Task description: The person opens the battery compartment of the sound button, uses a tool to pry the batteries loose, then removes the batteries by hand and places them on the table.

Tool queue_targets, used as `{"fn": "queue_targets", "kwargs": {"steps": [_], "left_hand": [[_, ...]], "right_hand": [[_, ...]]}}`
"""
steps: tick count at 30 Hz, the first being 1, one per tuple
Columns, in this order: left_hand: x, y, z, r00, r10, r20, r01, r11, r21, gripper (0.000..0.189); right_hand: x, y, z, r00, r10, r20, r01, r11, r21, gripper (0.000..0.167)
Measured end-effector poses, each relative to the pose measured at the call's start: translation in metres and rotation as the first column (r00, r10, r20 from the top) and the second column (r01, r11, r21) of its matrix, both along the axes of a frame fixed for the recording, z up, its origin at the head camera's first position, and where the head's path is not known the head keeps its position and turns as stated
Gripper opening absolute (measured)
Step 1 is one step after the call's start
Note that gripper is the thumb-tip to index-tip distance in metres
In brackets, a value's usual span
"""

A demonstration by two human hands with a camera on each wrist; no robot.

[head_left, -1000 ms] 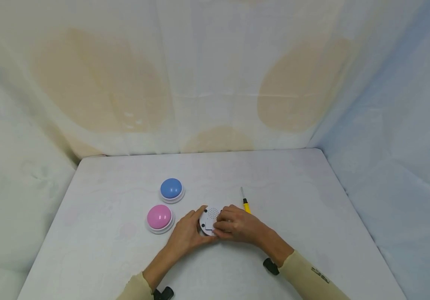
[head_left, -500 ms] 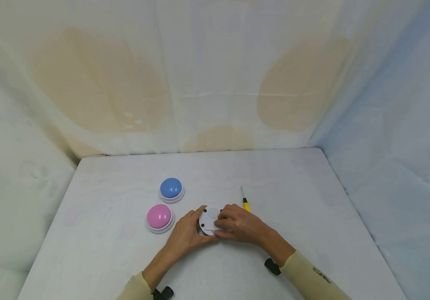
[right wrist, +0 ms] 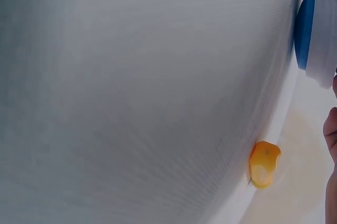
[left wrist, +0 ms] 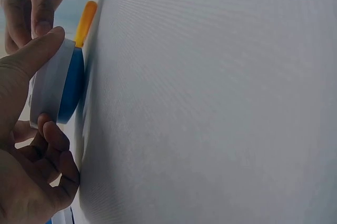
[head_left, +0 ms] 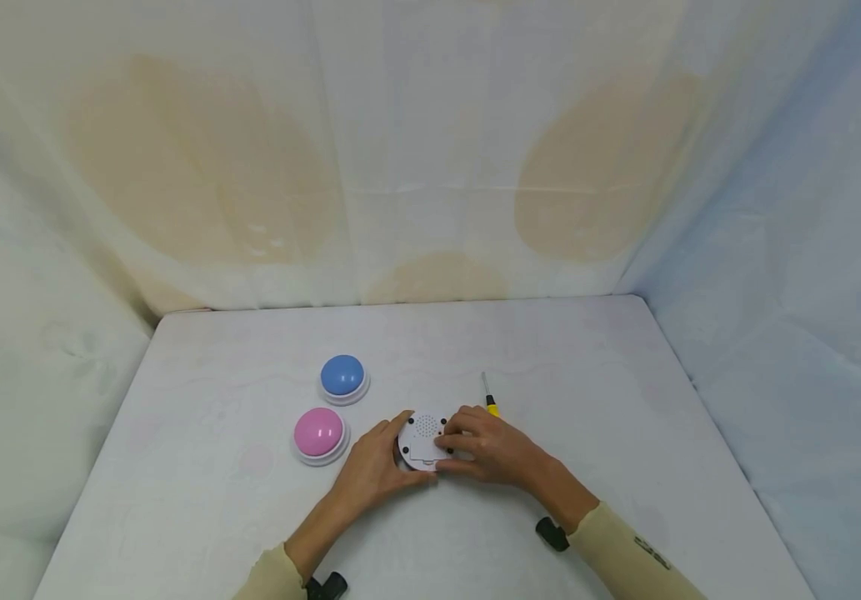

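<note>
A round white push button is held bottom up over the table, showing speaker holes, dark feet and a battery cover. Its blue dome faces the tabletop in the left wrist view. My left hand grips the rim from the left, thumb at the near edge and fingers at the far side. My right hand has bent fingers at the right part of the underside; thumb and forefinger tips are apart. Whether anything small lies under those fingertips is hidden.
A blue button and a pink button stand dome up on the left. Behind my right hand lies a screwdriver with a yellow handle. The white table meets hanging cloth at its back and sides.
The right hand has shifted slightly to the right across the button's underside, uncovering more of the battery cover and the right-hand feet. My left hand and the button stay where they were.
</note>
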State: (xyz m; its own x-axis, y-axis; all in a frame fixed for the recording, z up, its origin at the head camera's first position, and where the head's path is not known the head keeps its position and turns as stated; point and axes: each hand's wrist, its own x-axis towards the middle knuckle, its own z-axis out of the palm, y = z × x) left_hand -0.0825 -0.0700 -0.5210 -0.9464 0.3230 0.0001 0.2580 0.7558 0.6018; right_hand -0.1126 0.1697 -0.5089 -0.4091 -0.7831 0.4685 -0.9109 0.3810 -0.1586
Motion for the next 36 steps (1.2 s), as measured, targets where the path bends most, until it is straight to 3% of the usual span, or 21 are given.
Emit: {"fn": "queue_targets", "kwargs": {"steps": [15, 25, 36], "left_hand": [[-0.0008, -0.0008, -0.0011, 0.999, 0.010, 0.032, -0.011, 0.999, 0.042, 0.104], [-0.0006, -0.0009, -0.0006, 0.999, 0.004, 0.035, -0.006, 0.998, 0.055, 0.106], [-0.0006, -0.0010, -0.0005, 1.000, 0.000, 0.022, -0.002, 0.998, 0.063, 0.105]], "right_hand": [[-0.0008, 0.0009, 0.0012, 1.000, -0.014, 0.015, 0.014, 1.000, 0.008, 0.025], [-0.0017, -0.0005, 0.0025, 0.999, 0.008, -0.054, -0.007, 1.000, 0.008, 0.020], [-0.0020, -0.0020, 0.0065, 0.998, 0.014, -0.054, -0.014, 1.000, 0.000, 0.010]]}}
